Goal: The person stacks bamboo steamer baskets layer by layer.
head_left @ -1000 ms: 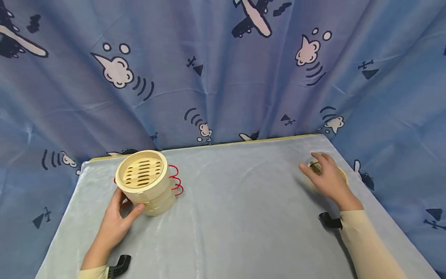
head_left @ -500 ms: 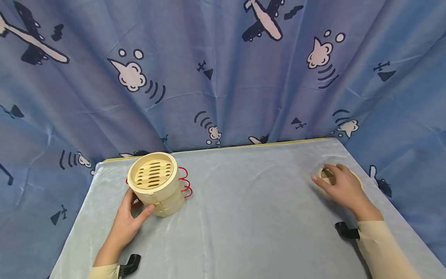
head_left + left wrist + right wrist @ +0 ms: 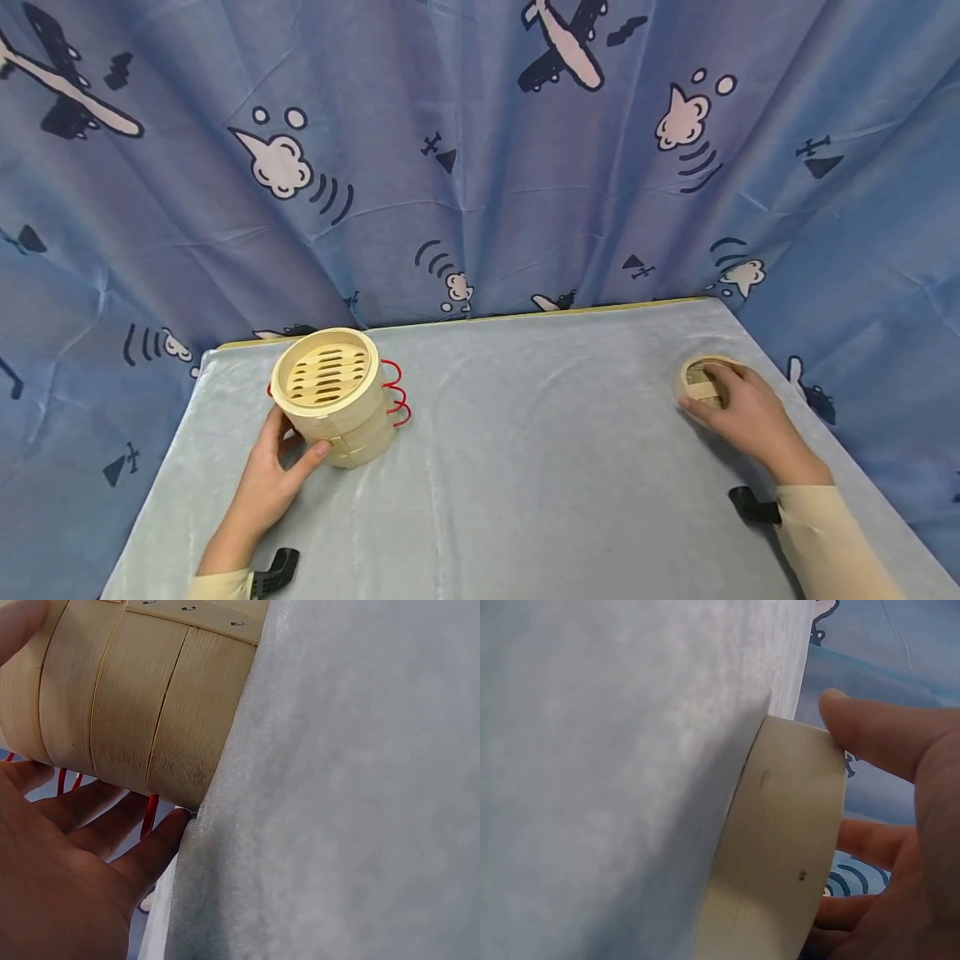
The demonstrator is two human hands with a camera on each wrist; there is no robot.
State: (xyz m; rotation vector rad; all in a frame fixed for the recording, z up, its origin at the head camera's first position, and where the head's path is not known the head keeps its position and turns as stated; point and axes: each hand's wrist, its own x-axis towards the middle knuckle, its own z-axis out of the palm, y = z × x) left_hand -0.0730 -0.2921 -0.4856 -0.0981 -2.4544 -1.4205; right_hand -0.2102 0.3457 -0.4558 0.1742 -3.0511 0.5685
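Note:
A tall stack of bamboo steamer baskets (image 3: 348, 408), slatted at the top and with red loops on its side, stands at the left of the table. My left hand (image 3: 262, 471) grips it low down, thumb in front and fingers round the far left side. In the left wrist view, fingertips (image 3: 169, 836) touch its wall beside a red loop. At the right lies a shallow round bamboo lid (image 3: 684, 383) with a flat strip across it. My right hand (image 3: 750, 417) holds the lid from above, thumb at the near rim and fingers reaching inside, their tips partly hidden.
A pale grey-blue cloth (image 3: 540, 467) covers the table. Behind and at both sides hangs a blue curtain (image 3: 480, 167) printed with airplanes and clouds. The table's yellow back edge (image 3: 592, 311) runs close to the curtain.
My right hand has come down from above the lid onto its rim, the fingers now reaching into it. The head view has shifted slightly; my left hand keeps its grip on the steamer stack.

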